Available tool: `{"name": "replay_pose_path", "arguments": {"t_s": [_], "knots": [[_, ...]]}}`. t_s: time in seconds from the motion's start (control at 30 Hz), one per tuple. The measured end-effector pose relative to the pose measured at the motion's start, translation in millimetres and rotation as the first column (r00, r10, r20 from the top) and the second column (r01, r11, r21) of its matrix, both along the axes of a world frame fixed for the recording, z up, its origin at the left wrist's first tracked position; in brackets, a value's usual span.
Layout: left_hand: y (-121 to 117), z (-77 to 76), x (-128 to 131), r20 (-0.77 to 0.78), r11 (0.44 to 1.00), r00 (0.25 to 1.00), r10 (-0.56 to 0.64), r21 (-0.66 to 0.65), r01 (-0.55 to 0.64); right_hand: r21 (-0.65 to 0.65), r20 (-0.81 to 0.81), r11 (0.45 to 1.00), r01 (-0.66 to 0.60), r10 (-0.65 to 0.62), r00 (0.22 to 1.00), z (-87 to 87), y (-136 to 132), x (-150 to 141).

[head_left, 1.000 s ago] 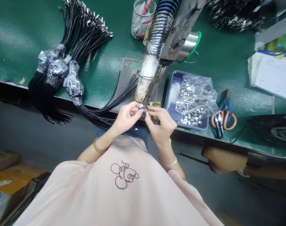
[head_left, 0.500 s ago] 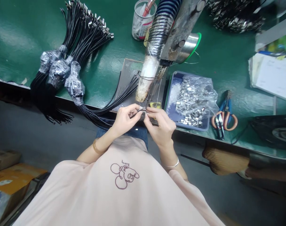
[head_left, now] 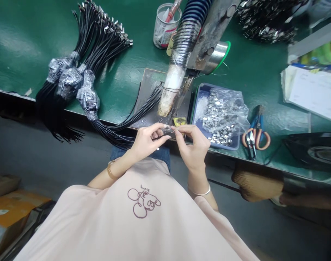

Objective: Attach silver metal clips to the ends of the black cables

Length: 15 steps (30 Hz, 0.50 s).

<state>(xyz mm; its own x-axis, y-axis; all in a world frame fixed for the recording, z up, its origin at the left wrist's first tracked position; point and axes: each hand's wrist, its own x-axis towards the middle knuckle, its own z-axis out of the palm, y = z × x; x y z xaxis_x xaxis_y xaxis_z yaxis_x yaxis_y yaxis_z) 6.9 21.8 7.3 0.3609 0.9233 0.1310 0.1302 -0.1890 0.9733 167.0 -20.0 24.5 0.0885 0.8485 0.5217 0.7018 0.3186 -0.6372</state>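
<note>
At the bench's front edge, my left hand (head_left: 149,140) is closed in a pinch on a thin black cable (head_left: 166,131), whose end shows dark between its fingertips. Close by on the right, my right hand (head_left: 194,146) pinches thumb and forefinger together at that cable end; whatever sits in them is too small to make out. Behind my left hand runs a bundle of black cables (head_left: 113,131), with tips resting on a dark plate (head_left: 147,94). A white-wrapped nozzle end of a hose (head_left: 169,87) hangs just beyond my fingers.
A blue tray (head_left: 194,119) of small metal connectors (head_left: 222,134) in a plastic bag stands right, beside orange-handled pliers (head_left: 259,127). Behind are a solder wire spool (head_left: 218,56) and a clear cup (head_left: 161,32). Plastic-wrapped cable bundles (head_left: 70,79) lie left; papers (head_left: 315,90) lie right.
My right hand has shifted slightly right, and its fingertips have drawn a little away from my left hand's thumb. The left thumb has straightened. The camera view has turned slightly.
</note>
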Motion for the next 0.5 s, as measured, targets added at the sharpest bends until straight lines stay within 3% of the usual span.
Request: {"name": "replay_pose_path", "arguments": {"t_s": [0.1,0.17,0.27,0.33,0.43,0.5], "knots": [[-1,4.3,-2,0.030,1.000,0.999,-0.027,-0.005,0.028,-0.046,-0.152,0.998,-0.033,0.026,0.988,-2.1,-2,2],[0,8.4,-5,0.075,0.984,0.990,-0.123,-0.118,0.131,-0.057,-0.215,0.996,-0.075,0.061,0.975,-5.4,-1,2],[4,12.3,-9,0.228,0.895,0.947,-0.226,-0.335,0.295,-0.008,-0.179,0.994,-0.107,0.104,0.978,-10.4,-1,2],[5,12.8,-11,0.295,0.862,0.932,-0.211,-0.394,0.320,-0.006,-0.146,0.998,-0.065,0.063,0.987,-11.8,-4,2],[4,11.9,-11,0.305,0.878,0.940,-0.153,-0.395,0.271,-0.039,-0.147,0.993,0.109,-0.114,0.983,-9.4,-10,2],[3,11.0,-10,0.300,0.892,0.944,-0.138,-0.376,0.250,-0.042,-0.051,0.986,0.163,-0.165,0.985,-5.7,-14,2]]}}
